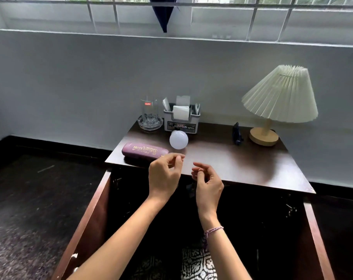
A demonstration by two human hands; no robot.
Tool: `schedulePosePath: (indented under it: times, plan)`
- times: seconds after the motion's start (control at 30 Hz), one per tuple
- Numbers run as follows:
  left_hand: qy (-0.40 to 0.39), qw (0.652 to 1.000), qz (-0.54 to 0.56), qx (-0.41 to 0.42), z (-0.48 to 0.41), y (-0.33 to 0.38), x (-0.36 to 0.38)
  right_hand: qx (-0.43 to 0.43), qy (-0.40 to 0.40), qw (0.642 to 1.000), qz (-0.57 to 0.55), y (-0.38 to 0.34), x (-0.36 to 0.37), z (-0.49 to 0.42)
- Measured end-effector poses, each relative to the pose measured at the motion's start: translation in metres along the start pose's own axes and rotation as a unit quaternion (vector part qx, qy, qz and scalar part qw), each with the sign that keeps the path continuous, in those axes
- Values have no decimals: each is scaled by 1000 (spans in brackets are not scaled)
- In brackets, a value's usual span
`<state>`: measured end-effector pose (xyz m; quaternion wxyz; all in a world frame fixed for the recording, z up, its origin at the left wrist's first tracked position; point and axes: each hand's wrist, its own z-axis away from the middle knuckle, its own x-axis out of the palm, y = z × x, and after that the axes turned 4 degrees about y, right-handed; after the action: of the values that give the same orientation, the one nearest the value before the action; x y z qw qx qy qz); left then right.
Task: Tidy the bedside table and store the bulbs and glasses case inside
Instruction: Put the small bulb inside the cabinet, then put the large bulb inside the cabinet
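A purple glasses case [144, 152] with gold lettering lies near the front left edge of the dark wooden bedside table [242, 158]. A white bulb [178, 140] lies just behind it, in front of a grey organiser. My left hand [165, 176] hovers at the table's front edge, right of the case, fingers curled and apart, holding nothing. My right hand [209, 183] hangs beside it, a little lower, loosely open and empty. Both cabinet doors below stand open; the inside is dark.
A glass in a glass ashtray [150, 118] and a grey organiser [181, 120] with papers stand at the back. A cream pleated lamp [280, 98] stands at the right, with a small dark figurine [237, 133] to its left. The open doors [90, 219] flank my arms.
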<state>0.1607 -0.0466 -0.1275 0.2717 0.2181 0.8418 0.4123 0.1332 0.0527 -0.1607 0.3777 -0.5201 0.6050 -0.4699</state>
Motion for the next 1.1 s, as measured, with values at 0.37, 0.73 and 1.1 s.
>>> schedulePosePath:
  times: [0.37,0.73,1.1]
  plan:
    - [-25,991,-86,-101,-102,7,24,38,-61,997,31,-11,40,-63]
    - [-103,967,-144,-184,-126,-13,46,115,-127,980,97,-3,68,-88]
    - [-105,972,-116,-175,-110,-9,54,89,-129,985,73,-5,42,-84]
